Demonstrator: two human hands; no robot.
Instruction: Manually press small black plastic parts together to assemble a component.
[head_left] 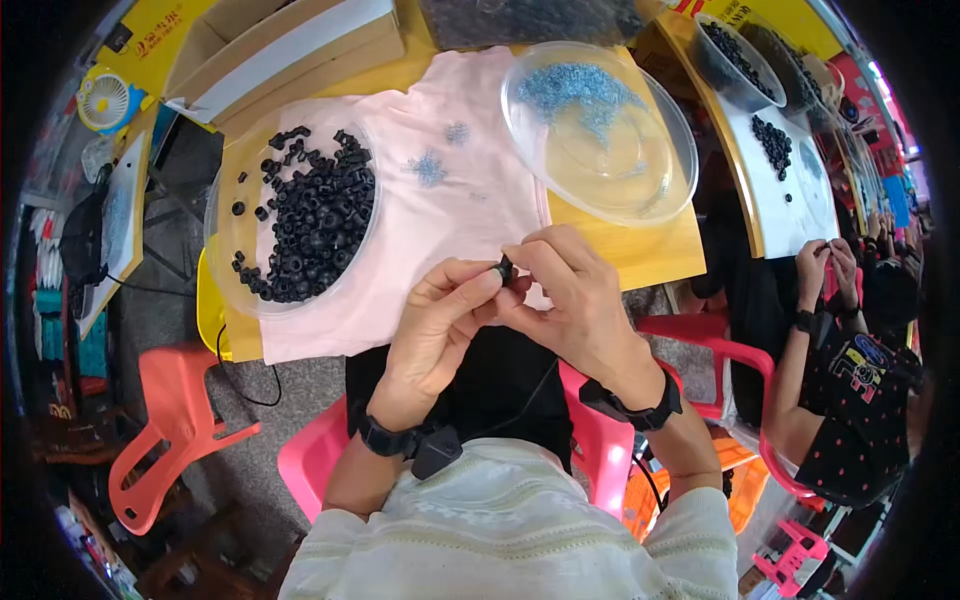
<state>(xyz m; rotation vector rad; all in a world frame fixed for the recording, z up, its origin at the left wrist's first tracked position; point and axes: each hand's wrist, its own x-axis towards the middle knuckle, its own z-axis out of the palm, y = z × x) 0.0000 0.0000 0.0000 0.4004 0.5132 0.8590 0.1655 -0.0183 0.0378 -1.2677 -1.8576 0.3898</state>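
My left hand (440,325) and my right hand (572,295) meet over the near edge of the table. Between their fingertips they pinch a small black part (506,267), mostly covered by the fingers; its exact kind does not show. To the left, a clear round tray (222,225) holds a heap of small black plastic or rubber parts (315,225). At the far right of the cloth stands a clear round tub (668,150) with many tiny bluish, shiny pieces (570,92). Two small clusters of similar bluish pieces (428,169) lie on the pink cloth (430,110).
A cardboard box (300,75) stands at the back left of the yellow table (640,250). On the right, a person (850,370) works at another table beside bowls of black parts (738,62). Plastic chairs (165,430) stand around. A small fan (105,100) is far left.
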